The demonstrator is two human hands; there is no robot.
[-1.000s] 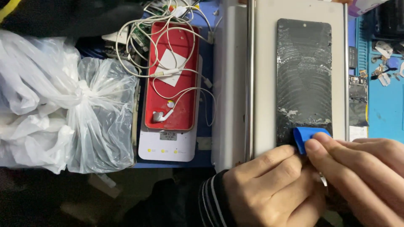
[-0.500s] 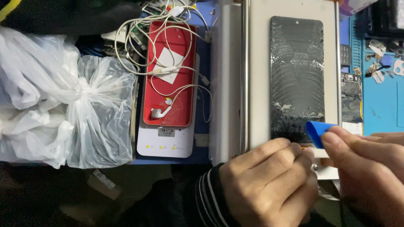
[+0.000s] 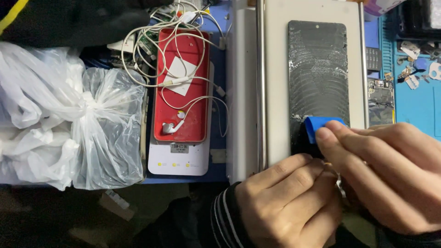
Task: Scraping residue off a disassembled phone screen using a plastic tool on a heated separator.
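Observation:
A black phone screen panel (image 3: 318, 73), smeared with grey residue, lies flat on a white machine plate (image 3: 275, 82). My right hand (image 3: 386, 177) pinches a small blue scraper (image 3: 317, 126) and presses it against the panel's near end. My left hand (image 3: 285, 204) rests at the plate's near edge, fingertips touching the panel's bottom corner beside the scraper. A striped sleeve covers my left wrist.
A red phone case (image 3: 181, 87) lies on a white box, with white earphones and cable (image 3: 172, 126) tangled over it. Knotted clear plastic bags (image 3: 69, 124) fill the left. A blue work mat (image 3: 420, 92) with small phone parts lies at the right.
The blue scraper has slid left across the panel's near end, from the right corner toward the middle. My right hand followed it; my left hand stayed at the near edge.

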